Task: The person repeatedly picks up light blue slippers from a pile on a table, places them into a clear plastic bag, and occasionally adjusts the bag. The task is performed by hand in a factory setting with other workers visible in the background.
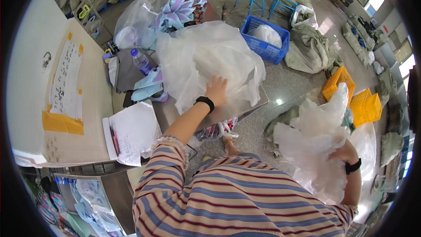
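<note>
- Left hand [216, 91]: palm down, fingers spread, pressed on a clear plastic bag [188, 57], gripping none of it.
- That bag lies crumpled over the metal table [232, 110]; long axis roughly left to right. Which end is the mouth, cannot tell.
- Right hand [344, 151]: well apart from the left, out at the right side, curled into a bundle of clear film [313, 127]; fingertips partly hidden.
- Bundle's long axis runs away from the body, upper tip leaning right.
- Writing: handwritten sheet [66, 77] taped to a carton [96, 92]; small script on a paper pad [136, 127].
</note>
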Motion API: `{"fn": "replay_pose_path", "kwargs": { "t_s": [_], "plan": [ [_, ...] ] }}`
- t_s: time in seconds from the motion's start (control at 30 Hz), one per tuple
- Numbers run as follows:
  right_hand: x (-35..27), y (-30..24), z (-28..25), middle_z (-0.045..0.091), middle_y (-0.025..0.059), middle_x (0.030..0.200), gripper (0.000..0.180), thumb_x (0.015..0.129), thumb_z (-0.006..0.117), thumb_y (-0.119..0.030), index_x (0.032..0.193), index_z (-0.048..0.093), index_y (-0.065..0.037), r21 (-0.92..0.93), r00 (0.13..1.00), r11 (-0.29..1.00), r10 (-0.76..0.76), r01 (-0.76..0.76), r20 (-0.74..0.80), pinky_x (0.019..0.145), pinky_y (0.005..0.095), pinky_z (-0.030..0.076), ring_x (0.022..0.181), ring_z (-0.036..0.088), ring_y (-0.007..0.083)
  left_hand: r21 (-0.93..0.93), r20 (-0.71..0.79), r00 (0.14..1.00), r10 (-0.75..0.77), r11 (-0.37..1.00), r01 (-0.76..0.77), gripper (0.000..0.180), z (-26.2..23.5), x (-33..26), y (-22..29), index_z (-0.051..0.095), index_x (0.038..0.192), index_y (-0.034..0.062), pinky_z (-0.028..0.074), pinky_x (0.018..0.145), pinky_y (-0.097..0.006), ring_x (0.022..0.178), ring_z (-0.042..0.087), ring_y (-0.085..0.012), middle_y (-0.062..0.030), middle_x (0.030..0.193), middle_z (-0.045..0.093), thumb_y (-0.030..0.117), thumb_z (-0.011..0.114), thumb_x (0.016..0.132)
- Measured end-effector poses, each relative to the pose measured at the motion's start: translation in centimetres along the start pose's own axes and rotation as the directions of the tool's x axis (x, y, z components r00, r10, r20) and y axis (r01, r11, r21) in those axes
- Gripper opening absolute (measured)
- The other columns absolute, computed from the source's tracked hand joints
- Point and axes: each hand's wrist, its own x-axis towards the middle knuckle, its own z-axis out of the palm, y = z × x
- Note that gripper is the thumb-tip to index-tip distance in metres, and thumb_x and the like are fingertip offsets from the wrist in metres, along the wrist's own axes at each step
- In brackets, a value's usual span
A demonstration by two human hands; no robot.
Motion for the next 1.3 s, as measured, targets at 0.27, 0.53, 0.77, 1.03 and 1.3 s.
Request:
{"fn": "replay_pose_path", "kwargs": {
  "t_s": [0.27,0.53,0.77,1.03,1.3],
  "plan": [
    [2.8,-4.1,3.1,0.056,0.0097,0.111,0.068,0.052,0.079,-0.002,0.115,0.055,-0.002,-0.159,0.927,0.914,-0.375,0.374,0.022,0.095,0.0343,0.037,0.106,0.049,0.0231,-0.752,0.411,0.911,-0.041,0.549,0.364,0.027,-11.7,11.8,-11.0,0.065,0.094,0.0049,0.049,0.07,-0.033,0.079,0.059,-0.0147,-0.005,0.089,0.065,0.03,0.057,0.089],
    [5.0,-6.3,5.7,0.058,0.0076,0.108,0.077,0.055,0.08,-0.01,0.124,0.048,-0.002,0.169,0.928,0.921,-0.367,0.352,0.068,0.092,0.0325,0.042,0.1,0.056,0.0218,0.018,0.056,0.913,0.404,0.914,-0.406,0.02,-19.6,6.0,5.6,0.055,0.099,0.002,0.034,0.098,-0.05,0.107,0.052,-0.0302,-0.012,0.106,0.056,0.011,0.059,0.082],
    [3.7,-8.2,5.2,0.061,0.0076,0.111,0.064,0.057,0.078,-0.015,0.116,0.056,-0.004,-0.072,0.853,0.904,-0.369,0.422,0.37,0.09,0.0328,0.044,0.1,0.058,0.0218,-0.622,-0.59,0.807,-0.008,0.641,-0.449,0.023,-26.4,2.2,11.7,0.055,0.095,0.0035,0.034,0.096,-0.053,0.12,0.043,-0.0377,-0.0149,0.121,0.052,0.016,0.06,0.076],
    [-1.9,-6.5,7.3,0.059,0.0075,0.1,0.096,0.057,0.078,-0.013,0.139,0.029,-0.006,0.082,0.917,0.917,-0.381,0.391,-0.116,0.082,0.0308,0.044,0.089,0.057,0.0203,-0.935,-0.171,0.837,0.52,0.181,-0.304,0.034,-20.8,2.2,18.7,0.052,0.11,-0.0033,0.034,0.099,-0.043,0.123,0.038,-0.0378,-0.021,0.122,0.047,0.018,0.057,0.083],
    [1.1,-5.4,6.2,0.058,0.0104,0.106,0.054,0.057,0.078,-0.013,0.107,0.059,-0.005,-0.256,0.93,0.939,-0.289,0.23,-0.227,0.088,0.0358,0.043,0.097,0.055,0.0278,-0.797,0.45,0.803,0.392,-0.229,0.559,0.043,-14.1,4.9,12.7,0.056,0.112,-0.0008,0.046,0.085,-0.033,0.095,0.061,-0.0223,-0.0135,0.104,0.062,0.036,0.044,0.094]
  ]
}}
